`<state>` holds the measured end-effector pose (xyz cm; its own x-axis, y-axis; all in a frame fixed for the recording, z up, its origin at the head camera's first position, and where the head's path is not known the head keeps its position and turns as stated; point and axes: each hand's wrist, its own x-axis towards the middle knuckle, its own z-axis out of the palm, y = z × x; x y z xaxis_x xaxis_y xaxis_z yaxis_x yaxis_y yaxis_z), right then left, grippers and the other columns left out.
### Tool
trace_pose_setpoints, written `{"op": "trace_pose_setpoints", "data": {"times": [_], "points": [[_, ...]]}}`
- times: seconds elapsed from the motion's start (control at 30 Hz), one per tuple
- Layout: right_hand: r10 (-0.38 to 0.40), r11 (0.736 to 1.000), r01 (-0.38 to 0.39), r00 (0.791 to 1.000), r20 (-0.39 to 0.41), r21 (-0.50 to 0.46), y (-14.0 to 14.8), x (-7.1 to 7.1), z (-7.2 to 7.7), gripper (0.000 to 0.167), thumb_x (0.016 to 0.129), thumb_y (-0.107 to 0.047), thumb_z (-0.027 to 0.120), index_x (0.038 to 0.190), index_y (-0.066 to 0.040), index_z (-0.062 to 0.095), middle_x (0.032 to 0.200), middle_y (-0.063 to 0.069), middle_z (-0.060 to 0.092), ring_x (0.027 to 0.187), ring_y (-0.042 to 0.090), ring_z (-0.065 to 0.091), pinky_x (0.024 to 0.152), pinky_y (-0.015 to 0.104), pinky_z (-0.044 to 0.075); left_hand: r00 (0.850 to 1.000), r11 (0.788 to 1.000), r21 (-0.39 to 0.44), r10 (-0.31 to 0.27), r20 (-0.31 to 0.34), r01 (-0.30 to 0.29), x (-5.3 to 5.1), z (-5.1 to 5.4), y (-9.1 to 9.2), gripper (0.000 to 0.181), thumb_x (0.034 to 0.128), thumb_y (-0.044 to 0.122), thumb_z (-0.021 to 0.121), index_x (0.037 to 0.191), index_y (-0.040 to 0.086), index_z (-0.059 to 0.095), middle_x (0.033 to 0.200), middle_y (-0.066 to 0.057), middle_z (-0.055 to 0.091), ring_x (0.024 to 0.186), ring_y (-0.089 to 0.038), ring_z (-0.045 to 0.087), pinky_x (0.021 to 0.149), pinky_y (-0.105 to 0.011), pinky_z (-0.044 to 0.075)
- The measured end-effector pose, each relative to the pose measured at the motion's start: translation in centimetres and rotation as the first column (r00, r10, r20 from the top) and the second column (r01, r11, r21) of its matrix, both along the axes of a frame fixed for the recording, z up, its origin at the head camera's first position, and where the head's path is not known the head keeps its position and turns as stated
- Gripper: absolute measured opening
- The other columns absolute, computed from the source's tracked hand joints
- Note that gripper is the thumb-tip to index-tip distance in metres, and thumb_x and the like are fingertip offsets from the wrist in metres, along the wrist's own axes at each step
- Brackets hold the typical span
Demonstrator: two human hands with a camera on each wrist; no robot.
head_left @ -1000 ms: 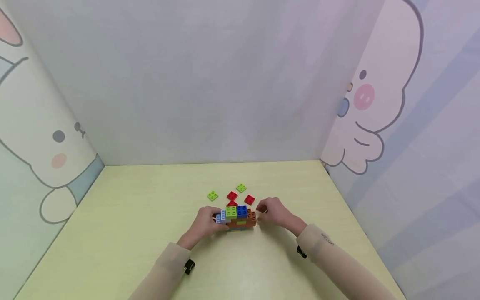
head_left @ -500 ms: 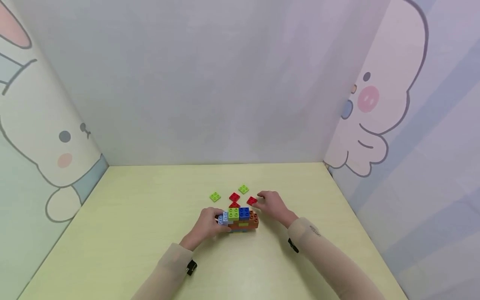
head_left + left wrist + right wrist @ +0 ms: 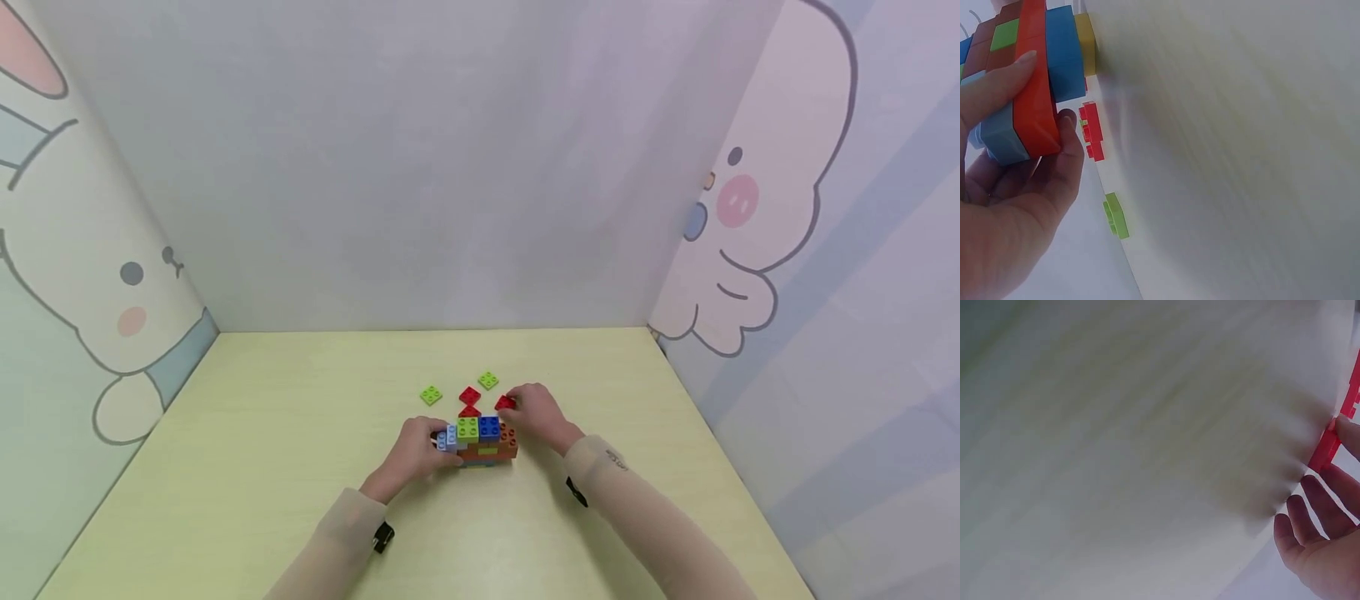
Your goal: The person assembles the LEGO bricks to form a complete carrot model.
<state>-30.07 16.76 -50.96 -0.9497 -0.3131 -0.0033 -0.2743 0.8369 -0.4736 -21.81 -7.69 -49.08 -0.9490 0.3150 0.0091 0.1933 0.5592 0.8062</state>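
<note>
My left hand [image 3: 411, 450] grips the left end of a block of stacked toy bricks [image 3: 487, 452], thumb across its near side. Light green and dark blue bricks top it, with light blue ones at the left and brown ones at the right. In the left wrist view, the brick block [image 3: 1034, 100] also shows red, blue and yellow bricks low down. Just beyond its right end, my right hand [image 3: 538, 412] pinches a flat red brick [image 3: 504, 403]. The right wrist view shows this red brick [image 3: 1324, 452] between thumb and fingertip, at the tabletop.
Behind the block lie two more flat red bricks, one farther back [image 3: 469, 395] and one partly hidden [image 3: 469, 412]. Two flat light green bricks lie beyond, at left [image 3: 431, 395] and farther back [image 3: 488, 380]. Printed cloth walls [image 3: 420, 167] enclose the pale yellow table [image 3: 300, 433].
My right hand has moved from beside the block's right end to the rightmost red brick and taken hold of it. My left hand keeps its grip; the head view has shifted slightly.
</note>
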Motion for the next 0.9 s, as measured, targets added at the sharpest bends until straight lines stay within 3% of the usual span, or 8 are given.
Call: {"op": "trace_pose_setpoints", "data": {"times": [0.2,0.37,0.63,0.9], "points": [[0.006,1.0,-0.006,1.0,-0.003,0.008,0.4,0.1,0.3,0.024,0.084,-0.024,0.073,0.099,-0.005,0.071,0.082,-0.001,0.062,0.072,0.016,0.052,0.065,0.028,0.045,1.0,1.0,-0.004,0.001,0.002,-0.001,0.0,0.2,0.0,0.036,0.0679,0.017,0.088,0.099,0.007,0.072,0.091,0.001,0.065,0.08,-0.015,0.059,0.069,-0.032,0.051],[-0.004,0.999,0.005,1.0,0.011,-0.051,1.0,0.5,0.6,0.023,0.086,-0.023,0.071,0.1,-0.005,0.069,0.082,-0.001,0.06,0.072,0.017,0.053,0.064,0.029,0.047,1.0,1.0,-0.011,0.002,0.002,-0.002,0.0,0.2,0.1,0.036,0.0683,0.017,0.087,0.099,0.007,0.071,0.092,0.001,0.065,0.08,-0.015,0.059,0.07,-0.032,0.051],[0.04,0.993,-0.049,0.996,-0.085,-0.108,2.0,1.6,1.6,0.024,0.086,-0.02,0.072,0.106,-0.006,0.071,0.095,0.002,0.067,0.086,0.016,0.059,0.077,0.034,0.05,1.0,1.0,-0.008,0.004,0.001,-0.004,0.0,0.0,0.0,0.037,0.0681,0.017,0.088,0.099,0.007,0.071,0.092,0.001,0.065,0.08,-0.014,0.059,0.07,-0.032,0.051],[0.114,0.975,-0.141,0.981,-0.157,-0.173,2.1,3.6,3.7,0.027,0.087,-0.018,0.071,0.111,-0.005,0.07,0.1,0.001,0.068,0.089,0.012,0.061,0.069,0.024,0.05,1.0,1.0,0.002,0.001,0.003,-0.001,0.1,-0.1,-0.1,0.037,0.0679,0.017,0.088,0.099,0.007,0.072,0.091,0.001,0.066,0.08,-0.015,0.059,0.07,-0.031,0.051]]}}
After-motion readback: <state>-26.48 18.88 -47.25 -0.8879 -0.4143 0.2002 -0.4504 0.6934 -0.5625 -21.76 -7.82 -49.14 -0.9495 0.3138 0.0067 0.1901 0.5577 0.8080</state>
